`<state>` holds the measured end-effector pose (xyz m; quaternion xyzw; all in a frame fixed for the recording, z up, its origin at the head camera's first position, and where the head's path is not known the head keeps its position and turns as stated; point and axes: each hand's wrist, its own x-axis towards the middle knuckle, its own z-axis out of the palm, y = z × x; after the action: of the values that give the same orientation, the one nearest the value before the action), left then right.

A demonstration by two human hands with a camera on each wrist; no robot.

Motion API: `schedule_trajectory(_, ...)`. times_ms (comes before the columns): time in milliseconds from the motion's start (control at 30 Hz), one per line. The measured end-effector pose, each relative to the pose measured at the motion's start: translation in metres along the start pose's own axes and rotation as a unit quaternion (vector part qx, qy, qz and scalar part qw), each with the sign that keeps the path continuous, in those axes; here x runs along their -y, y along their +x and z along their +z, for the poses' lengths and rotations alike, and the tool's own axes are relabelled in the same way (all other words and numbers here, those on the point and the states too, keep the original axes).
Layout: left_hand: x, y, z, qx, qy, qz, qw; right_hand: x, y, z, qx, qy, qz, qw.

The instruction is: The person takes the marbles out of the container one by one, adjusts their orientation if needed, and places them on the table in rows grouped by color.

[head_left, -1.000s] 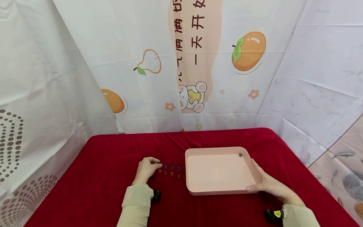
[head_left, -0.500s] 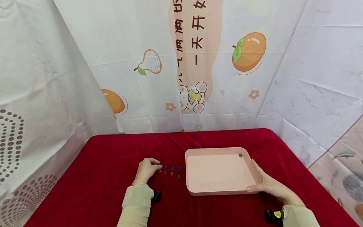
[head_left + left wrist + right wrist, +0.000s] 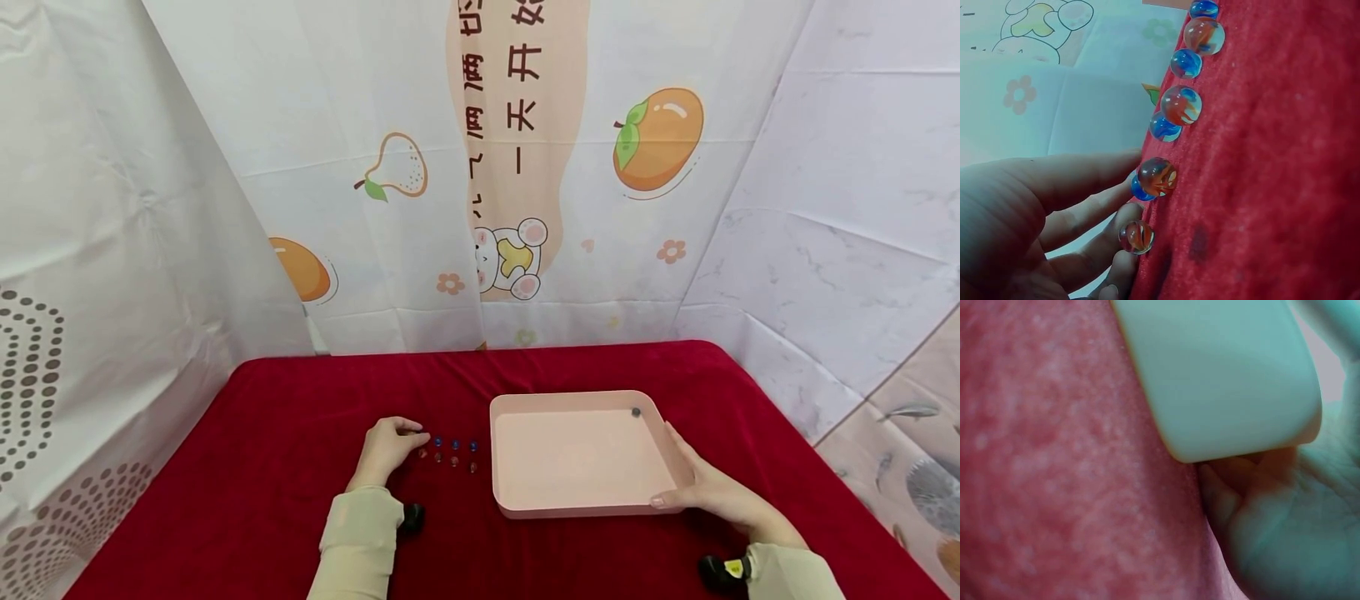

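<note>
My left hand is at the left end of two short rows of glass marbles. Its thumb and fingertips pinch the end blue marble, which is mostly hidden in the head view. Closest to me runs a row of orange-swirled marbles, the leftmost orange marble lying just in front of the fingers. More blue marbles continue the far row to the right. My right hand grips the right side of a shallow pink tray, thumb at the near corner, fingers along the outer wall.
One dark marble sits in the tray's far right corner. Red velvet cloth covers the table. White printed curtains hang behind and at both sides.
</note>
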<state>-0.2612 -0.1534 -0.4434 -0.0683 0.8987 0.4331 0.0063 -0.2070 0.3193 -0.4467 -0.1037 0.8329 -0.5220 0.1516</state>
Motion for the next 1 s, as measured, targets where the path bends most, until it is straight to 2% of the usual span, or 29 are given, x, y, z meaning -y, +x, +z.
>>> schedule_trajectory(400, -0.007, -0.001, 0.000, -0.040, -0.048, 0.010, 0.9980, 0.000, 0.000, 0.000, -0.001, -0.004, 0.000, 1.0000)
schedule_trajectory(533, -0.011, -0.002, -0.001, -0.051, -0.063, 0.021, 0.9965, -0.001, 0.000, 0.000, -0.002, -0.005, 0.000, 1.0000)
schedule_trajectory(633, -0.016, -0.003, -0.003, -0.060, -0.071, 0.038, 0.9949, 0.000, 0.000, 0.000, -0.001, -0.008, 0.003, 1.0000)
schedule_trajectory(867, -0.030, -0.009, -0.006, -0.065, -0.111, 0.054, 0.9902, 0.000, -0.001, 0.000, 0.001, 0.005, -0.002, 1.0000)
schedule_trajectory(1000, -0.041, -0.012, -0.004, -0.072, -0.119, 0.079, 0.9871, -0.001, 0.000, -0.001, 0.002, 0.005, -0.001, 1.0000)
